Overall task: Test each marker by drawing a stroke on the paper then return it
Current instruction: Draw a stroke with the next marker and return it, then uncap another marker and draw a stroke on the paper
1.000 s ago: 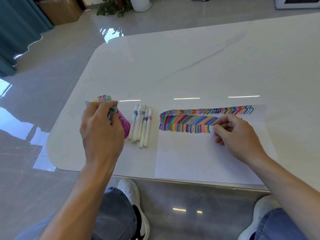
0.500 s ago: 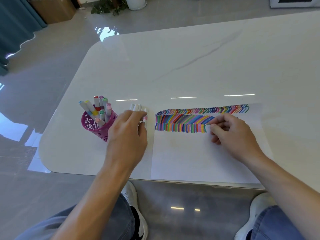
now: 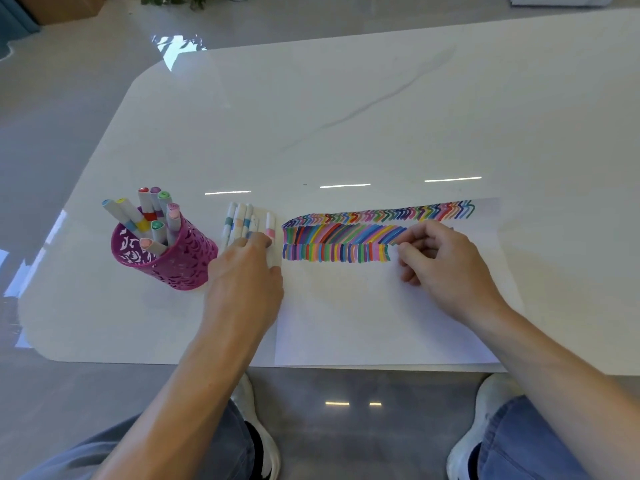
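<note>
Here, left hand (image 3: 244,282) outstretched on loose markers (image 3: 239,216), right hand (image 3: 441,259) curled on paper (image 3: 346,323), perhaps pinching one.

White paper (image 3: 381,323) lies flat on the surface (image 3: 346,116), at its near edge. Rows of multicoloured strokes (image 3: 346,237) fill the sheet's top. White-barrelled loose markers (image 3: 239,220) lie side by side just left of it. Further left, tilted markers (image 3: 149,209) stand in a pink perforated cup (image 3: 180,265).
</note>
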